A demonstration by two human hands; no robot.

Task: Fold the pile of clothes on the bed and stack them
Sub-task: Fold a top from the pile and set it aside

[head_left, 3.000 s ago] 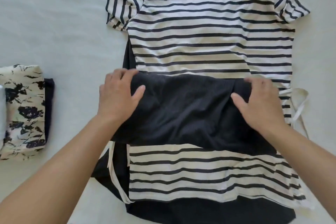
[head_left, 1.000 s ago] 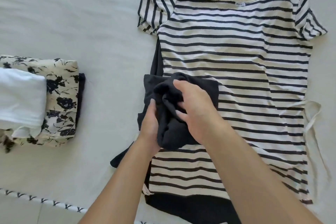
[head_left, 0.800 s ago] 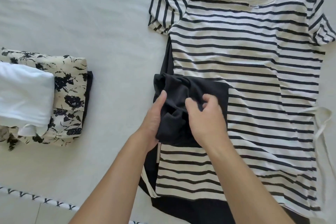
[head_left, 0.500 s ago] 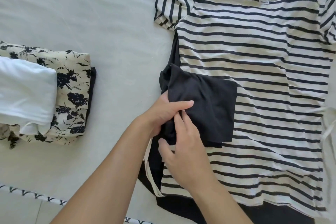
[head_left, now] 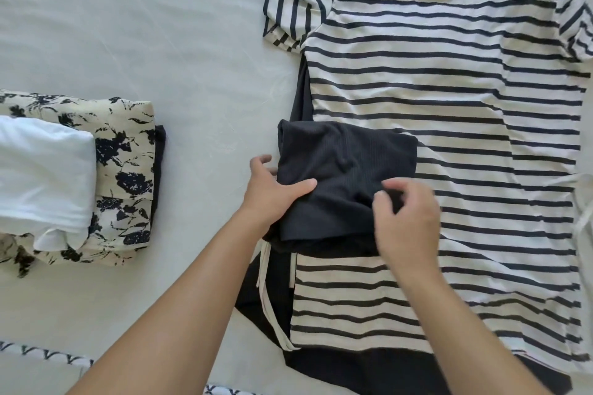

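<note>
A view from above looks down on a pale bed (head_left: 192, 42) with clothes laid out on it. Two bare forearms reach in from the bottom edge toward a small dark folded garment (head_left: 346, 170), a roughly square bundle of ribbed black fabric. It lies on the left side of a white and navy striped T-shirt (head_left: 449, 106), which is spread flat and face up with its neckline toward the top edge.

The left hand (head_left: 272, 189) grips the bundle's left edge, the thumb lying across the top of the fabric and the fingers curled at its side. The right hand (head_left: 407, 212) rests on the bundle's lower right corner, fingers bent, with thumb and fingertips pinching a small fold of the dark cloth.

A larger black garment (head_left: 417, 372) lies beneath the striped shirt and shows along its left side and below its hem. A cream drawstring (head_left: 266, 298) trails down over this black cloth.

Well apart on the left sits a stack of folded clothes: a white folded piece (head_left: 41, 176) on top of a cream fabric with black floral print (head_left: 128, 170), and a dark layer (head_left: 159, 163) peeking out at the stack's right edge. A patterned trim (head_left: 48, 356) runs along the bed's near edge.
</note>
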